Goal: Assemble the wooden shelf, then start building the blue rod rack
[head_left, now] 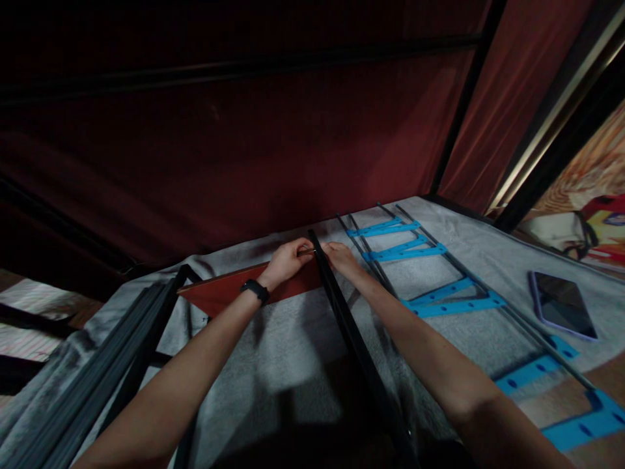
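the long black bar (343, 315) points away, leaning left, left hand (288, 260) pinching a tiny thing (307, 251), right hand (340, 256) hard to tell.

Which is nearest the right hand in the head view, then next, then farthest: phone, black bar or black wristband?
1. Black bar: just left of the right hand.
2. Black wristband: farther left.
3. Phone: off right, on gray cloth.

Dark red curtain (293, 143), crossed by a black horizontal bar (244, 70) that meets a slanting black post (467, 98). Below, a wrinkled grey blanket (488, 244). Right: brown, swirl-patterned surface (596, 156). Lighting is dim, with deepest shadow at upper left.
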Motion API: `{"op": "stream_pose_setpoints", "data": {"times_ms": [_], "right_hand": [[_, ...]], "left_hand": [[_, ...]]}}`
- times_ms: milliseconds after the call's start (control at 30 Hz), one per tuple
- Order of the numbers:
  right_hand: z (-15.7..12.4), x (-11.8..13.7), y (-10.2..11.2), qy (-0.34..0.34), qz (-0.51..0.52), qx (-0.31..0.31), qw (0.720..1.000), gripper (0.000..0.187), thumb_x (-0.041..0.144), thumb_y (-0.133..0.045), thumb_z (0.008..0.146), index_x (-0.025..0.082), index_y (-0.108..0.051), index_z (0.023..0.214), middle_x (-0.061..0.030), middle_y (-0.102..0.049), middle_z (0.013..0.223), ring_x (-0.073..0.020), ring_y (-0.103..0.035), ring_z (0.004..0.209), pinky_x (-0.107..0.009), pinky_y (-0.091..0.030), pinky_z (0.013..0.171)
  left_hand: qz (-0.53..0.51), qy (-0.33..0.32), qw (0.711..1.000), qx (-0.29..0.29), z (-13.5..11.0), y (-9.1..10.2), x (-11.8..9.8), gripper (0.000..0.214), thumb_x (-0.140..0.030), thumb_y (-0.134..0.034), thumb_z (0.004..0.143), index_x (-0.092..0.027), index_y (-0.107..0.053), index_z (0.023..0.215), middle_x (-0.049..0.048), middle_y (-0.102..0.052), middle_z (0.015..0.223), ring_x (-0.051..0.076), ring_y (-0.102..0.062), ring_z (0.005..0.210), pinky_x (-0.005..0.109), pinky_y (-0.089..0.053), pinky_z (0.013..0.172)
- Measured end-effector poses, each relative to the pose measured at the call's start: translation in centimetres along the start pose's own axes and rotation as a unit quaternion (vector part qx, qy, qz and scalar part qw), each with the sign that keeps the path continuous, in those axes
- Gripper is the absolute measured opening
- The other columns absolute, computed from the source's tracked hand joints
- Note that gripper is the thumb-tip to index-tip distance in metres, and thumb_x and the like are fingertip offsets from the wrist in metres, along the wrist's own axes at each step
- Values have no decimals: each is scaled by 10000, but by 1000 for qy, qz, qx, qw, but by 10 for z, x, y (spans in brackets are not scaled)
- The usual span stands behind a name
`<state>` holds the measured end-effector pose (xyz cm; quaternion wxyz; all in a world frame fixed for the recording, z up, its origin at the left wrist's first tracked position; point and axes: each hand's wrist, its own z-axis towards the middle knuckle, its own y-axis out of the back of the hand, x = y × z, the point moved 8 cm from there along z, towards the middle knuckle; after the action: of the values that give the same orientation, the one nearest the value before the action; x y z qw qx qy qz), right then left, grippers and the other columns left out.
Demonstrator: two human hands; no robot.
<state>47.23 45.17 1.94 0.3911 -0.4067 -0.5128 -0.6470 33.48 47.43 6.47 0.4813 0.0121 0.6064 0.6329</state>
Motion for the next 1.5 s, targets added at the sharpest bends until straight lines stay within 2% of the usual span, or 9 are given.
{"op": "stream_pose_setpoints", "data": {"times_ms": [300,433,500,600,733,833,1067,1300,1500], "right_hand": [[-1,-4,-5,-7,11,26,1000,537,519,-290,993,203,-536,636,4,-548,534,-129,-536,515,-219,-397,508],[-3,-1,-4,-2,6,11,1000,512,500,-298,992,201,-547,659,5,-547,543,-123,-523,520,-218,-381,510],[-2,-2,-5,-2,32,13,999,471,473,-315,987,199,-572,703,-3,-575,586,-127,-543,553,-219,-397,528],[-1,-12,-7,-39,115,10,992,363,415,-350,962,200,-588,793,-5,-603,663,-130,-565,581,-223,-436,543],[-1,-21,-4,-50,182,-21,982,191,369,-433,905,216,-546,914,30,-580,706,-119,-569,599,-214,-452,551],[-2,-17,-2,-17,196,-31,980,150,356,-494,862,212,-520,830,50,-548,673,-108,-545,602,-206,-431,565],[-4,-9,-1,18,167,-18,986,160,330,-483,871,211,-497,765,68,-512,620,-105,-506,590,-215,-411,586],[-1,-9,3,19,184,-34,982,75,247,-512,826,200,-547,780,52,-562,656,-114,-546,627,-225,-445,620],[4,-10,3,6,225,6,974,38,224,-573,788,192,-591,800,31,-624,676,-116,-593,645,-228,-485,645]], "left_hand": [[57,20,998,-3,-1,0,-5,205,-347,-621,835,-243,-642,1010,18,-735,930,191,-670,846,267,-475,719],[92,49,995,-3,-3,2,-9,381,-337,-615,852,-290,-592,1229,10,-744,988,209,-677,912,278,-472,744],[104,39,994,4,-4,1,-13,451,-335,-598,870,-323,-559,1320,12,-734,1085,222,-669,989,295,-473,803],[126,33,991,14,-5,1,-17,430,-355,-572,893,-349,-584,1323,10,-700,1206,243,-641,1091,317,-463,874],[136,50,989,14,-6,2,-17,439,-368,-572,895,-355,-576,1333,9,-717,1160,240,-643,1078,314,-457,869],[121,58,991,3,-6,2,-14,482,-354,-595,876,-321,-536,1353,17,-736,1067,230,-663,995,302,-461,811],[73,34,997,8,0,0,-6,168,-353,-611,840,-246,-668,957,14,-730,957,192,-651,881,267,-451,726],[-12,52,999,10,6,-2,6,199,-360,-672,759,-217,-672,897,-3,-717,821,176,-629,776,261,-462,676],[-105,61,992,34,8,-7,6,235,-387,-686,733,-188,-634,847,1,-695,755,142,-596,653,240,-438,599]]}}
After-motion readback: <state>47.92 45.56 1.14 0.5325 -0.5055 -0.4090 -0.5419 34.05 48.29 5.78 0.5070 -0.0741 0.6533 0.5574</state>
